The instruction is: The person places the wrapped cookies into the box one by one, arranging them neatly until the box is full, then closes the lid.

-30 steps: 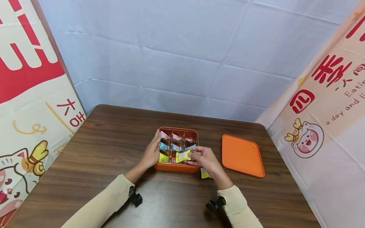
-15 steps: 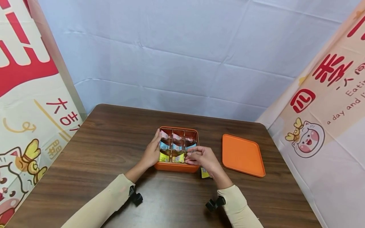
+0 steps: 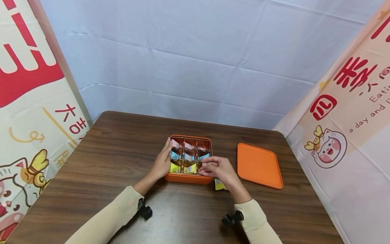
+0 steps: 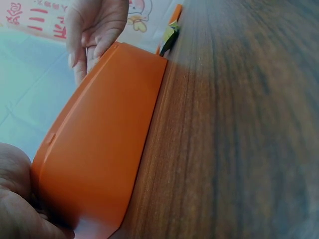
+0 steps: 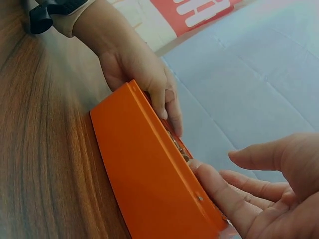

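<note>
An orange box [image 3: 189,178] divided into compartments stands mid-table, with pink, blue and yellow candy packets in it. My left hand [image 3: 163,162] grips its left wall, thumb outside and fingers over the rim [image 5: 164,107]. My right hand [image 3: 210,166] hovers at the box's front right corner with relaxed fingers and holds nothing; one fingertip [image 5: 199,172] touches the rim. A yellow packet [image 3: 192,168] lies in the front middle compartment. In both wrist views only the box's outer wall [image 4: 99,149] shows, so its contents are hidden there.
Another yellow packet [image 3: 219,185] lies on the wooden table [image 3: 106,162] just right of the box, under my right wrist. The flat orange lid [image 3: 259,166] rests farther right. Printed banners stand at both table sides and a pale cloth hangs behind.
My right hand set the yellow packet down into the front middle compartment, let go and drew back slightly to the right. The left hand stayed on the box.
</note>
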`<act>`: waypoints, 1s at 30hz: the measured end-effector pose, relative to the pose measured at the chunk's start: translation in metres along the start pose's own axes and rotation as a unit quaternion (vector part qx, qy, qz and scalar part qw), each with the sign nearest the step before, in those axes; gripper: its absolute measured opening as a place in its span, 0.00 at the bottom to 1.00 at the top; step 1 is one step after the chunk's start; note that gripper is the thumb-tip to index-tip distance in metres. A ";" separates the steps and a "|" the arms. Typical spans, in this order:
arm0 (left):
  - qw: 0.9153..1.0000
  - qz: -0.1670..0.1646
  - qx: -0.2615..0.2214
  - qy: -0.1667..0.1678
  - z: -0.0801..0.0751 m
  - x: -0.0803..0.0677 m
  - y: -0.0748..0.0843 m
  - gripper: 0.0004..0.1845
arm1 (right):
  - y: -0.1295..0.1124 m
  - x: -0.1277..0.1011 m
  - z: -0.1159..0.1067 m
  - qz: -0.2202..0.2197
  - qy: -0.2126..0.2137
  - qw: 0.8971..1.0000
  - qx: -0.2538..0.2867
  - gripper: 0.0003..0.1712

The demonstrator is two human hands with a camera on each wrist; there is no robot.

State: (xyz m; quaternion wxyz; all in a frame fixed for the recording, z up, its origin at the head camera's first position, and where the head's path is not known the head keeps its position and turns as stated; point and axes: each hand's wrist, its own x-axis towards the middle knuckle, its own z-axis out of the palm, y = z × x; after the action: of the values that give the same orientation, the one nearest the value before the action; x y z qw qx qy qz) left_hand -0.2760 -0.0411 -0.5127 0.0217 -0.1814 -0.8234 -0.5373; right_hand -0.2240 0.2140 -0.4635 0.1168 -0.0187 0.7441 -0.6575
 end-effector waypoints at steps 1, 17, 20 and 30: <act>1.000 0.000 0.001 0.001 0.000 0.000 -0.001 0.29 | 0.000 -0.001 -0.001 -0.001 0.000 1.000 0.001 0.17; 1.000 -0.005 -0.001 -0.001 0.002 0.002 -0.007 0.29 | 0.003 -0.016 -0.014 -0.012 0.038 0.999 -0.030 0.17; 1.000 -0.004 -0.001 0.001 0.002 0.002 -0.007 0.29 | 0.004 -0.020 -0.018 -0.009 0.046 0.998 -0.038 0.18; 1.000 -0.001 -0.005 0.003 0.001 0.002 -0.003 0.29 | 0.008 -0.035 -0.023 -0.011 0.082 0.994 -0.068 0.14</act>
State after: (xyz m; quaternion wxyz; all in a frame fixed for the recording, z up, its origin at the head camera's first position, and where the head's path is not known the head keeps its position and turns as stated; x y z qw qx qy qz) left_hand -0.2784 -0.0405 -0.5149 0.0224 -0.1790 -0.8210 -0.5417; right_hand -0.1936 0.2436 -0.4642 0.0469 0.0187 0.7941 -0.6057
